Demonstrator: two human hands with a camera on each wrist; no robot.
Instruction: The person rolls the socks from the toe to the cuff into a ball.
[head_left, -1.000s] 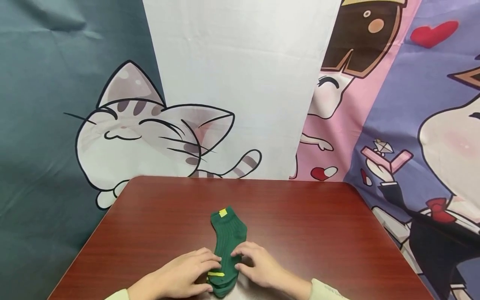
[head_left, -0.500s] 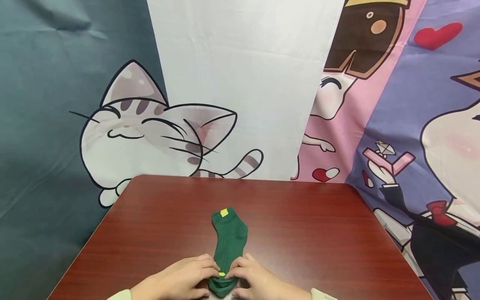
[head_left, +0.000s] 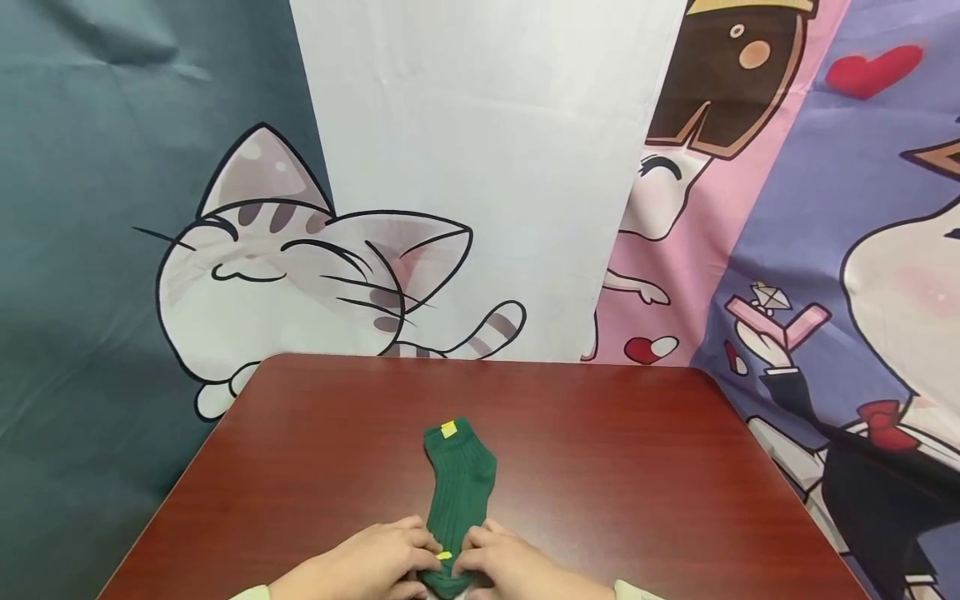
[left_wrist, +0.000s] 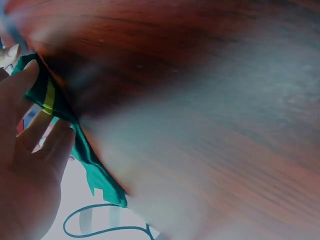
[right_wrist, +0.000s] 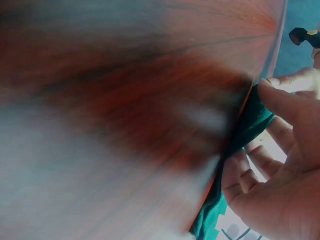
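A green ribbed sock [head_left: 459, 492] lies lengthwise on the table, with a yellow tag [head_left: 448, 429] at its far end. Both hands are at its near end. My left hand [head_left: 375, 560] grips the left side there, and a yellow stripe [left_wrist: 49, 97] shows between thumb and fingers in the left wrist view. On the opposite side my right hand [head_left: 517, 567] pinches the near end, its thumb at the tip of the green fabric [right_wrist: 255, 120] in the right wrist view. Fingers partly cover the near end.
The reddish-brown wooden table [head_left: 600, 450] extends around the sock on all sides. Behind it hangs a printed backdrop [head_left: 480, 167] with a cartoon cat and figures. A small dark object [right_wrist: 297, 36] shows at the upper right of the right wrist view.
My right hand has moved down along the sock to its near end, and the hands have drawn closer together. Less of the near end shows now; the far end stays put.
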